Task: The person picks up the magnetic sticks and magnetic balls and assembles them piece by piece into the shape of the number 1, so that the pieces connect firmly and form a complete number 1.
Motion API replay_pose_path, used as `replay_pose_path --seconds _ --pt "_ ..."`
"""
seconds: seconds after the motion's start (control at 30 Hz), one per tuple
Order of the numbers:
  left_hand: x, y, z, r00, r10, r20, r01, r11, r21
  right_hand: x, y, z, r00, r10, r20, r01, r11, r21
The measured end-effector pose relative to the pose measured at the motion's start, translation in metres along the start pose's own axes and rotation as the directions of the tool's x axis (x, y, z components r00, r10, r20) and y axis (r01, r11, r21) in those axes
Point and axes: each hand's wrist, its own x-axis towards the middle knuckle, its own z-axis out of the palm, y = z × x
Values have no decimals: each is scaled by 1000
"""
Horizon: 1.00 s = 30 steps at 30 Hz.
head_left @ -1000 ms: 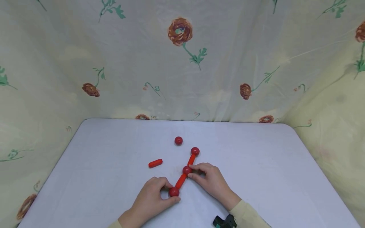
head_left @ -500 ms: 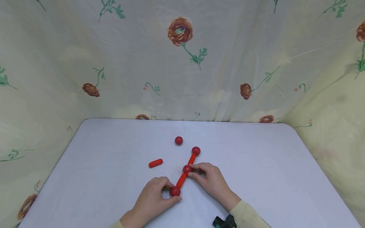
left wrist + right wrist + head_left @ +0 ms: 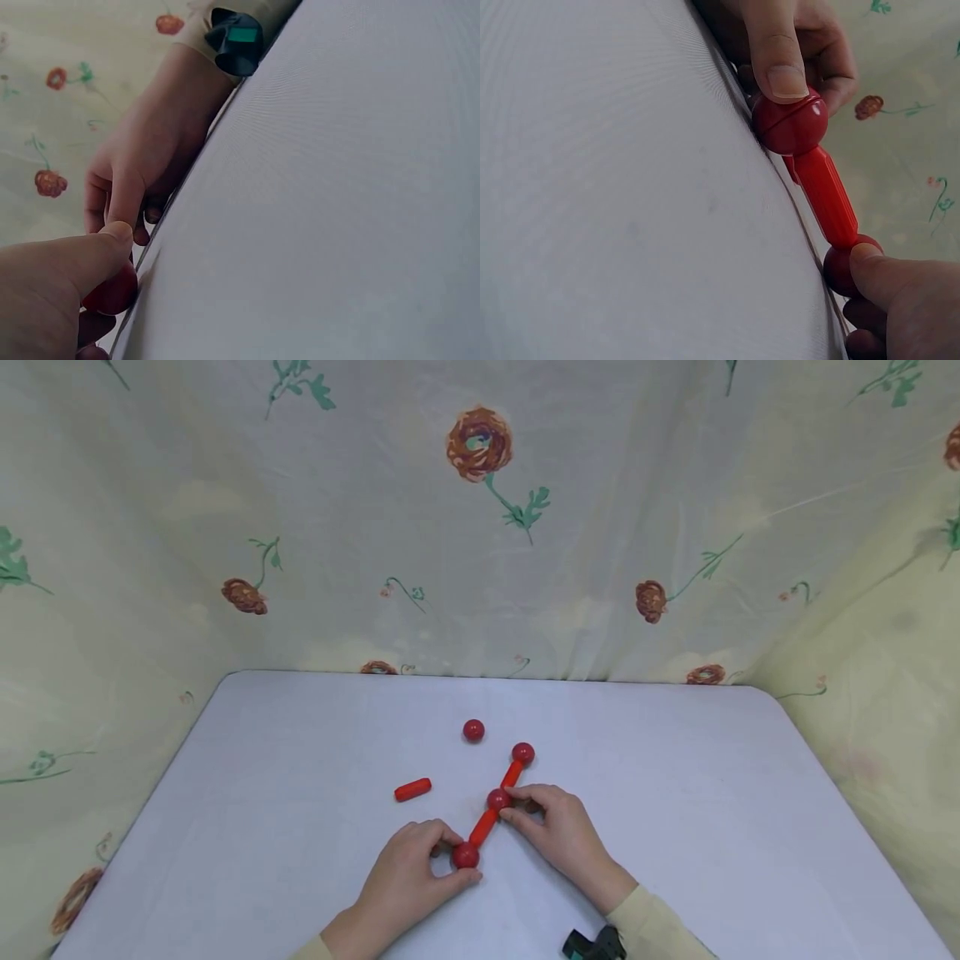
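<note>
A straight chain of three red balls and two red rods lies slantwise on the white table. My left hand [image 3: 412, 877] pinches the near end ball [image 3: 466, 855] between thumb and fingers. My right hand [image 3: 558, 835] pinches the middle ball [image 3: 498, 800]. One red rod [image 3: 483, 829] joins these two balls, and another rod [image 3: 512, 774] runs from the middle ball to the far end ball [image 3: 523, 753], which no hand touches. In the right wrist view the ridged rod [image 3: 826, 196] shows between the two gripped balls. The left wrist view shows a ball [image 3: 114, 291] beneath the left thumb.
A loose red rod [image 3: 412, 790] lies left of the chain, and a loose red ball [image 3: 473, 731] sits behind it. A black wrist device [image 3: 594, 943] is by the right sleeve. Flowered cloth [image 3: 360, 527] hangs behind the table [image 3: 675, 760] and at its sides.
Both hands and the chain have shifted slightly away from the person and to the right, keeping their grips. The whole head view has also drifted a little; the loose rod and ball stay put.
</note>
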Motion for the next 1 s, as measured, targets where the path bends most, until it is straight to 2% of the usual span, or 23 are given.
replay_pose_path --seconds 0.43,1.0 --pt "3 1 1 1000 4 2 -4 1000 0 2 0 1 1000 -8 -21 8 1000 -11" --pt "4 2 -2 998 -67 13 67 998 4 10 7 -4 1000 10 -19 -11 999 -43"
